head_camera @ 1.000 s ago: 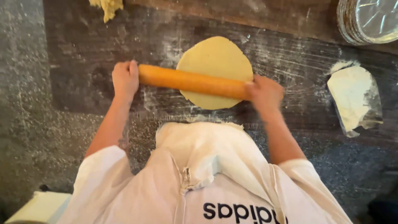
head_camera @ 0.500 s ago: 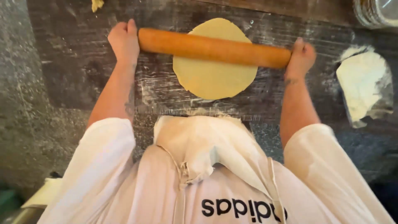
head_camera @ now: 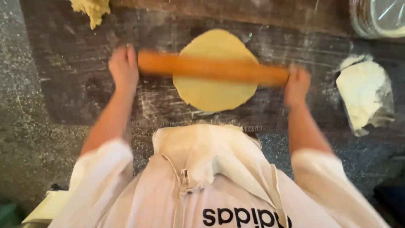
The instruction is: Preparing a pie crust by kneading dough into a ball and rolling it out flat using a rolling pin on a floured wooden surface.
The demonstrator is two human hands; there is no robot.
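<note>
A flat round sheet of pale yellow dough [head_camera: 213, 90] lies on a dark floured wooden board [head_camera: 84, 93]. An orange wooden rolling pin [head_camera: 211, 68] lies across its middle. My left hand [head_camera: 123, 67] presses on the pin's left end with fingers stretched forward. At the pin's right end, my right hand [head_camera: 296, 84] does the same. Both hands look blurred with motion. My white shirt fills the bottom of the view.
A lump of yellow dough [head_camera: 92, 9] sits at the board's top left. A pile of white flour on a sheet [head_camera: 366, 95] lies to the right. Stacked round metal plates [head_camera: 379, 17] stand at the top right. Speckled grey stone surrounds the board.
The pin rolled away from me to the dough's far edge, then came back toward me to its middle. My hands moved with it.
</note>
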